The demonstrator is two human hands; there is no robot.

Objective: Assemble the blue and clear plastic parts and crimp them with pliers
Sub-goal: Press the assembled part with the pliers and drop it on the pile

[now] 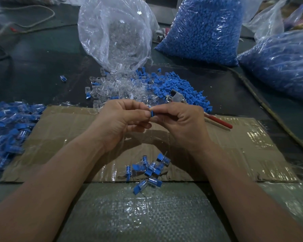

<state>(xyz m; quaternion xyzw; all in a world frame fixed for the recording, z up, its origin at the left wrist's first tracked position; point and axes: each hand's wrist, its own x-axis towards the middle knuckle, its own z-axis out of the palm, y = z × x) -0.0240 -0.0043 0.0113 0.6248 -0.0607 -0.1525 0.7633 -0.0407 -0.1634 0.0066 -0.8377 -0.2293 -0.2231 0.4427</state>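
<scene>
Left hand [119,119] and right hand [180,121] pinch one blue part [152,113] over cardboard [234,154].
Both hands have curled fingers, tips meeting on the blue part; whether a clear part sits between them is hidden. Pushed in crooked, the part could jam, or slip and fall among the joined pieces [150,168] below the wrists. The pliers [177,97] lie just beyond the right hand on a blue pile [173,84]. The cardboard lies on a dark desk [42,67]; clear parts [115,86] spill from a bag [112,32], and full blue bags [203,30] stand behind.
</scene>
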